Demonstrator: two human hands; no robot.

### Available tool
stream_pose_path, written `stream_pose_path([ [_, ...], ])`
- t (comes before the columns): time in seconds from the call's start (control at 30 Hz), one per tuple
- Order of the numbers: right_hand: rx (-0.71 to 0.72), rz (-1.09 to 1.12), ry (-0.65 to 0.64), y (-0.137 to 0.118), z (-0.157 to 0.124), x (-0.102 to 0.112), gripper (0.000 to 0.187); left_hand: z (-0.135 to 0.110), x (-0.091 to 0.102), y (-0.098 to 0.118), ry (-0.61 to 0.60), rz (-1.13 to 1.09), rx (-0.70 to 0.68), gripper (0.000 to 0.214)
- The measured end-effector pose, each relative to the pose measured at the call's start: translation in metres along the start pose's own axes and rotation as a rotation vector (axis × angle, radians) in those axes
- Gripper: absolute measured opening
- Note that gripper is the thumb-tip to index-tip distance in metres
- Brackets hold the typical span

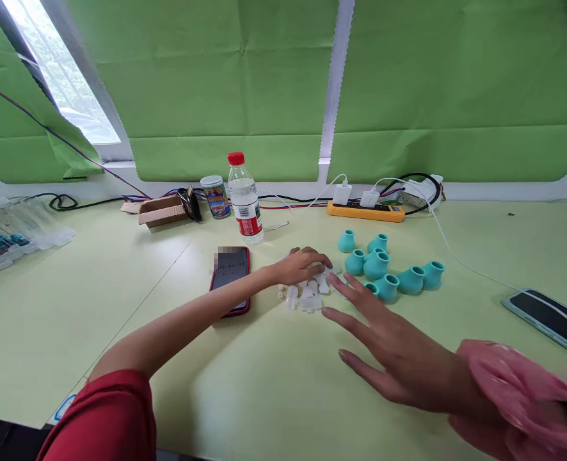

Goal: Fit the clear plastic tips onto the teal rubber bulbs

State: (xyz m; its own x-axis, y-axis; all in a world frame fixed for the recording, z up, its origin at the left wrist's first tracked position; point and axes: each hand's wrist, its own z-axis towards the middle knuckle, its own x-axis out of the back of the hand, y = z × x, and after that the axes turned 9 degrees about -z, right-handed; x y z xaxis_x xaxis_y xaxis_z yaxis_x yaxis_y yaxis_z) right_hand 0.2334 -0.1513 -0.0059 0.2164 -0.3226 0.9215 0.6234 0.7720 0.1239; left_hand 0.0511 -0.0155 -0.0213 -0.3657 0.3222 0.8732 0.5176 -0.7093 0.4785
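My left hand reaches over a small pile of white and clear plastic pieces. Its fingers are bent and close together at the pile's far edge; whatever lies under the fingertips is hidden. Nearer to me, my right hand hovers with its fingers spread and holds nothing, its fingertips pointing at the pile. Just beyond it stand several turquoise bulb-shaped pieces with open necks, some partly hidden behind the hand. Pink material wraps the right forearm.
A phone with a red case lies under the left forearm. Behind stand a water bottle, a patterned can, a cardboard box and an orange power strip. Another phone with a white cable lies right. Clear containers sit left.
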Motion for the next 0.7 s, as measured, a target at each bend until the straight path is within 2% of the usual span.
stream_pose_path([
  [0.17, -0.146, -0.045, -0.113, 0.0, 0.022, -0.037, 0.058, -0.002, 0.005, -0.014, 0.174, 0.026, 0.115, 0.038],
  [0.3, -0.291, -0.119, -0.155, 0.006, 0.04, -0.059, 0.059, -0.01, -0.004, -0.021, 0.153, 0.04, 0.147, 0.03],
  [0.4, -0.359, -0.15, -0.213, 0.008, 0.046, -0.064, 0.062, -0.018, -0.013, -0.018, 0.146, 0.036, 0.149, 0.027],
  [0.5, -0.358, -0.141, -0.266, 0.005, 0.047, -0.062, 0.065, -0.026, -0.021, -0.01, 0.176, 0.026, 0.149, 0.033],
  [0.7, -0.291, -0.12, -0.134, 0.0, 0.035, -0.06, 0.064, -0.026, -0.03, 0.003, 0.25, 0.01, 0.138, 0.045],
])
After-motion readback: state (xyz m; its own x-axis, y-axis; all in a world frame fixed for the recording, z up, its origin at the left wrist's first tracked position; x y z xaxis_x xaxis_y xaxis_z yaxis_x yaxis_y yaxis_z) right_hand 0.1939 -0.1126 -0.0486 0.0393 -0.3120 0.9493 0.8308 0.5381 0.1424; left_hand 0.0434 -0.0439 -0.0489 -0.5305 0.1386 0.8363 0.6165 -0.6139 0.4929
